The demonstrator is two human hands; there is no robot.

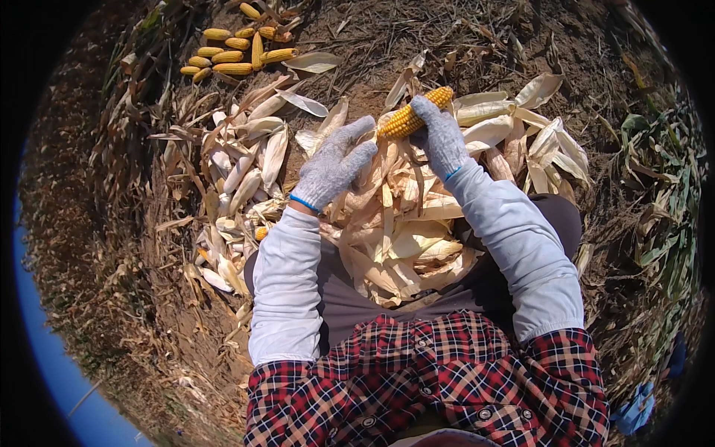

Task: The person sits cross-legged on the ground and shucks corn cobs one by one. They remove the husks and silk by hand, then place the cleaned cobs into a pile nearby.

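Observation:
My right hand, in a grey knit glove with a blue cuff edge, grips a yellow ear of corn. The bare kernels show, and the ear tilts up to the right. Just left of its lower end is my left hand, gloved alike, with thumb and forefinger apart and nothing visible between them. Whether its fingertips touch the ear's end is hard to tell. Below both hands, a heap of dry pale corn husks fills the space between my legs.
Several husked yellow ears lie on the soil at the upper left. A pile of ears still in their husks is left of my left hand. More loose husks lie at right. Dry stalks border the right, near a blue item.

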